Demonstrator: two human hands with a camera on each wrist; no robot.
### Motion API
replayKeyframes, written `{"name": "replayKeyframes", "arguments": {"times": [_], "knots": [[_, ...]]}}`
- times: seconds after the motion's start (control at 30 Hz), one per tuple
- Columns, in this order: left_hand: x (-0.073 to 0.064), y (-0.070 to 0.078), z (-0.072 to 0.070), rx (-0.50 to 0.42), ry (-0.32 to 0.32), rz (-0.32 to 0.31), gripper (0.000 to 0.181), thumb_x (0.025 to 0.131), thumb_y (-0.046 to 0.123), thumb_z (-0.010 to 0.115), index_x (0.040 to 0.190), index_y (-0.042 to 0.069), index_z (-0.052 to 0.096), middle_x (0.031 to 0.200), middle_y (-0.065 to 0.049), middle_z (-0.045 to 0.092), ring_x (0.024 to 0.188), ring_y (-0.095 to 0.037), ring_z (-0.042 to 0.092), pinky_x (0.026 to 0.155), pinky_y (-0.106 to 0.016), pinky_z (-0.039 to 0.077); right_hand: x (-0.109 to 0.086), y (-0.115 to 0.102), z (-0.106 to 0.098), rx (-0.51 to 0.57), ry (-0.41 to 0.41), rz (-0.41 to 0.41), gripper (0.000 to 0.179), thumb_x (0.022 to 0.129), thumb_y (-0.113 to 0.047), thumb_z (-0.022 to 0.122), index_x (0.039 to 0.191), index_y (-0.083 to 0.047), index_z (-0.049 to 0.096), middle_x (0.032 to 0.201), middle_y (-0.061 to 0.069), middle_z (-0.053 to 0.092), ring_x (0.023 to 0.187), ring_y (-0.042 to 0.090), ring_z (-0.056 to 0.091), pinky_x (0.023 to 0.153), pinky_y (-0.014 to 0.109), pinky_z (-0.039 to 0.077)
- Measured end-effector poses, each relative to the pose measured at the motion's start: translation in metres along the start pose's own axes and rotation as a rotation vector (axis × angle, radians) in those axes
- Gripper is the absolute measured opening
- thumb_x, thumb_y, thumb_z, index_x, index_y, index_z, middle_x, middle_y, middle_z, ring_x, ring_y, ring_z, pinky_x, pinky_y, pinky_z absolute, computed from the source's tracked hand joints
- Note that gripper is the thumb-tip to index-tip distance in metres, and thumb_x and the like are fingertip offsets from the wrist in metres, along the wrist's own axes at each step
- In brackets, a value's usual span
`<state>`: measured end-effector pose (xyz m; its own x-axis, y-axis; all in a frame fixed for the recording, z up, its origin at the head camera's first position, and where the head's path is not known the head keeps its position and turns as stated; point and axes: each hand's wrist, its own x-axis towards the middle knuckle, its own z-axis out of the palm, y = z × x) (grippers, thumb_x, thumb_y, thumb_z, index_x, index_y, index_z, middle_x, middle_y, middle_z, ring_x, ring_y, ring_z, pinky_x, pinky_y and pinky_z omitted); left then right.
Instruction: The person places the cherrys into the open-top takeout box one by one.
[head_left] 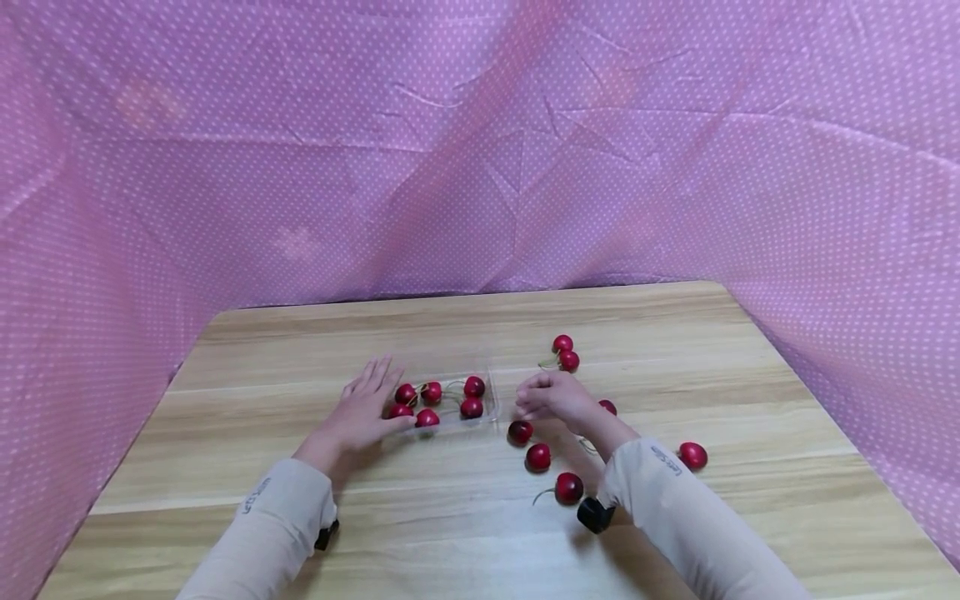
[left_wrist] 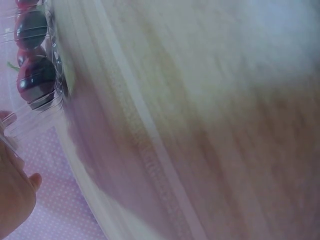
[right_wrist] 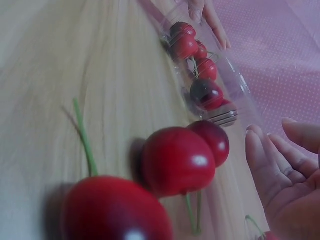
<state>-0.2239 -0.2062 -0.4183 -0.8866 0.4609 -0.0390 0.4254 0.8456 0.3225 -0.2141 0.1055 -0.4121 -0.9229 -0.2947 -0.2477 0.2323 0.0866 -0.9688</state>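
Stray cherries [head_left: 568, 488] surround the right hand [head_left: 561, 402], thumb held apart, while the left hand [head_left: 358, 417] spreads at a clear box [head_left: 492, 403].

Left hand [head_left: 362, 413]: fingers extended, thumb spread.
Right hand [head_left: 557, 397]: fingers loosely bent, thumb apart.
Forearms [head_left: 262, 533]: both angled inward.

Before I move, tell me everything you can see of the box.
The box is clear, low and roughly rectangular, thin plastic by its look, with ridges in the wall toward its right end. It sits on the table, its long side running left to right in the head view. Six red cherries lie inside, some with stems showing. The left hand is at its left end, seemingly touching it. Whether it has a lid is hard to tell.
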Motion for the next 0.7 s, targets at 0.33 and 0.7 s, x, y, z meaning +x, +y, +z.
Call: {"name": "replayKeyframes", "arguments": {"times": [0.33,0.7], "knots": [[0.0,0.002,0.002,-0.003,0.009,-0.006,0.083,0.079,0.057,0.046,0.138,0.009,0.015,0.143,-0.009,-0.007,0.128,-0.029,-0.007,0.099,-0.053,0.006,-0.005,0.006,-0.009,-0.053,-0.02,0.029,0.027,0.085,-0.001,0.048,0.104,0.018,0.047,0.089,0.025,0.059,0.075,0.023,0.061,0.07,0.035,0.049],[0.001,0.0,0.003,0.002,0.001,-0.009,0.083,0.079,0.057,0.046,0.139,0.009,0.013,0.143,-0.009,-0.008,0.128,-0.028,-0.008,0.098,-0.053,0.006,-0.008,0.012,-0.023,-0.111,-0.054,0.018,0.024,0.084,0.001,0.049,0.099,0.019,0.048,0.084,0.021,0.06,0.074,0.026,0.061,0.07,0.037,0.049]]}}
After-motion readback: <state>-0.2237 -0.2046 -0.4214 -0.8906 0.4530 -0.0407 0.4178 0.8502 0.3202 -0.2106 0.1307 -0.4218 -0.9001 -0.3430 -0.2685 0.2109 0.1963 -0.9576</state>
